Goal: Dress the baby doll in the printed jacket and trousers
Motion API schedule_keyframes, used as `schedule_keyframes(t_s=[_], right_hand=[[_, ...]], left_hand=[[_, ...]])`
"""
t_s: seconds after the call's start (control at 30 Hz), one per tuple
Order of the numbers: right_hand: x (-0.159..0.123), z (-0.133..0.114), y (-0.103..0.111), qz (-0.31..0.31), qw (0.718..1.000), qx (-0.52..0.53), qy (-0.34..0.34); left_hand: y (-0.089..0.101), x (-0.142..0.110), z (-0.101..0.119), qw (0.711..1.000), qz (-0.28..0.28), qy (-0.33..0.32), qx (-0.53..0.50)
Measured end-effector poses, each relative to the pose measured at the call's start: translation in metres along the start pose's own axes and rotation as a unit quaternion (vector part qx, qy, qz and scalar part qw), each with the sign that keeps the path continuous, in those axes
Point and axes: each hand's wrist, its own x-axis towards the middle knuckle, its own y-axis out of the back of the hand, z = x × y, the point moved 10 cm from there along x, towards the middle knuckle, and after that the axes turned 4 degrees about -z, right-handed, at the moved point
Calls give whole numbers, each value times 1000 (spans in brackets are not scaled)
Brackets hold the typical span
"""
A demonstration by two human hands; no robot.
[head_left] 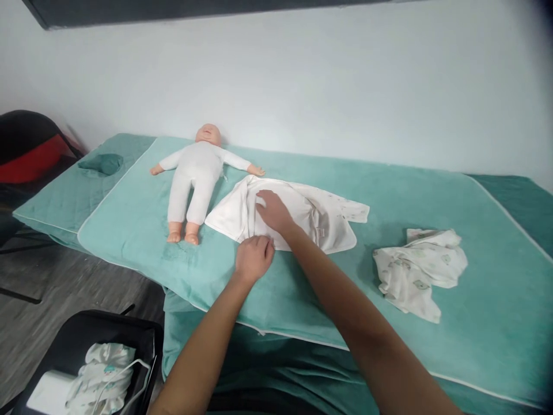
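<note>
A white baby shirt (298, 207) with a faint print lies spread on the green bed cover, its sleeve pointing right. At the shirt's near edge, my left hand (254, 258) is closed, fingers curled onto the cloth. My right hand (275, 211) rests on the middle of the shirt, fingers stretched out and thumb apart. Left of the shirt, a baby doll (199, 167) with a white cloth body lies on its back, arms spread. A crumpled printed baby garment (421, 271) sits to the right, away from both hands.
The green massage bed (129, 230) stands against a white wall (302, 80), with a face hole at its left end. A black chair (82, 328) at lower left bears a printed cloth (103, 374), a white box (50, 393) and a cable. Another black-and-red chair (30, 155) stands far left.
</note>
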Motion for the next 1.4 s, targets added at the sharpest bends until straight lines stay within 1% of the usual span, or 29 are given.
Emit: schedule_keyframes(t_s=[0.07, 0.1, 0.17, 0.23, 0.3, 0.33, 0.37, 0.43, 0.5, 0.57, 0.63, 0.7, 0.8, 0.87, 0.93, 0.97, 1.0, 1.03, 1.07, 1.1, 1.13, 1.17, 1.2, 1.23, 1.3, 1.33, 1.4], right_hand=[[13, -14, -18, -22, 1000, -16, -1], [16, -18, -22, -24, 999, -22, 4], [17, -20, -26, -29, 999, -29, 25], [16, -18, -28, -36, 998, -32, 43], [15, -12, -30, -44, 997, -35, 43], [15, -10, -31, -49, 997, -40, 37], [15, -8, -33, -57, 997, -47, 30], [16, -7, -37, -75, 995, -63, 23], [15, -7, -40, -91, 993, -73, 24], [15, -6, -41, -101, 992, -75, 28], [14, -5, -40, -103, 992, -72, 32], [14, -3, -39, -95, 993, -65, 40], [15, -1, -40, -94, 993, -60, 46], [15, 3, -42, -105, 991, -74, 35], [12, 8, -42, -107, 989, -101, 20], [11, 10, -40, -104, 988, -115, 13], [9, 11, -38, -101, 987, -128, 12], [7, 12, -37, -100, 985, -139, 15], [5, 11, -37, -102, 984, -148, 20], [3, 11, -37, -105, 982, -155, 27], [2, 10, -37, -109, 980, -162, 34], [1, 9, -38, -113, 979, -167, 38], [0, 9, -38, -116, 978, -170, 39], [0, 9, -39, -119, 977, -171, 37], [1, 9, -38, -117, 979, -164, 34], [1, 9, -37, -113, 981, -157, 32], [2, 9, -34, -101, 984, -143, 24]], left_hand=[[4, -4, 1, 999, 26, -16, -31], [9, -7, 1, 998, 45, -23, -49], [24, -11, -3, 992, 94, -23, -75], [45, -11, -16, 987, 148, 7, -71], [65, -7, -37, 979, 187, 64, -41], [73, -4, -48, 975, 198, 95, -23], [79, 1, -59, 972, 200, 122, -6], [83, 11, -78, 970, 182, 161, 16], [78, 18, -92, 969, 150, 194, 29], [72, 20, -98, 967, 127, 217, 40], [69, 20, -93, 967, 128, 215, 46], [69, 20, -77, 972, 145, 182, 36], [69, 20, -37, 981, 168, 95, 3], [65, 21, -6, 986, 159, 23, -40], [60, 20, 18, 982, 141, -41, -118], [59, 19, 22, 975, 138, -57, -163], [59, 17, 20, 967, 147, -52, -202], [60, 15, 10, 959, 164, -23, -231], [60, 12, -7, 950, 184, 31, -250], [59, 8, -28, 939, 198, 103, -262], [54, 5, -49, 925, 198, 176, -274], [48, 3, -67, 908, 186, 234, -294], [40, 3, -79, 891, 161, 271, -325], [32, 7, -86, 874, 131, 292, -365], [18, 18, -88, 837, 84, 304, -447], [14, 23, -87, 815, 73, 312, -483], [7, 32, -85, 774, 68, 335, -533]])
